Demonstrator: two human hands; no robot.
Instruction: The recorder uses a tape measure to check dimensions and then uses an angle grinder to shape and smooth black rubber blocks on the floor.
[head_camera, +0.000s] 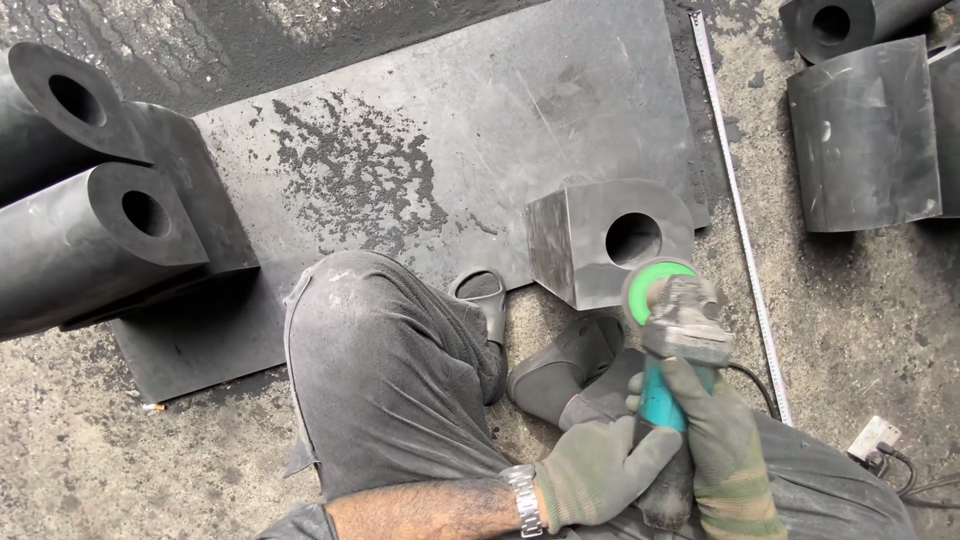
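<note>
Gritty concrete floor (130, 470) carries a dark flat rubber sheet (450, 130). On its near edge stands a black rubber block with a round bore (600, 240), likely dense, heavy and grippy. Both gloved hands close around a teal-handled angle grinder with a green guard (675, 320): left hand (600, 470) on the rear body, right hand (715, 430) on the handle, a firm two-handed hold suiting a weighty, stiff tool.
</note>
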